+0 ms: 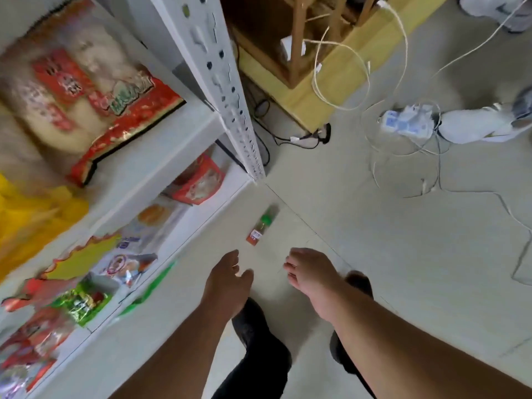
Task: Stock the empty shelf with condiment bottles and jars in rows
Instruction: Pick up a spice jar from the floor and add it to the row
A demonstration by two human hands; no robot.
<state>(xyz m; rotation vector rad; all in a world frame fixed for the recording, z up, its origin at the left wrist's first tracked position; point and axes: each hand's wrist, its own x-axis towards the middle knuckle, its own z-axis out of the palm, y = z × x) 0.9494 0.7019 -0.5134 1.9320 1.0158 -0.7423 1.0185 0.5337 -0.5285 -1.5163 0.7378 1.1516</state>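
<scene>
— Left hand [227, 279] and right hand [309, 273] both hang low over the floor [374, 240], and both are empty. Do you see that?

— Yes. The fingers on each hand are loose, a bit bent, and they hold nothing.

— Where is the little bottle [260, 227]?

— It lies on its side on the floor, in front of both hands and apart from them. From the left hand it is at about one o'clock. From the right hand it is at about eleven o'clock.

— Which way does it point?

— Its green cap [266, 218] points away, toward one o'clock. Its red bottom end is the near end. So it lies almost in line with the reach, not across it.

— Which hand is nearer?

— It sits almost between them. I think the left hand is a tiny bit nearer, but it is hard to tell.

— And the shelf [172, 156]?

— The shelf is off at nine o'clock, beside the left arm, with snack bags [95, 90] on it.
</scene>
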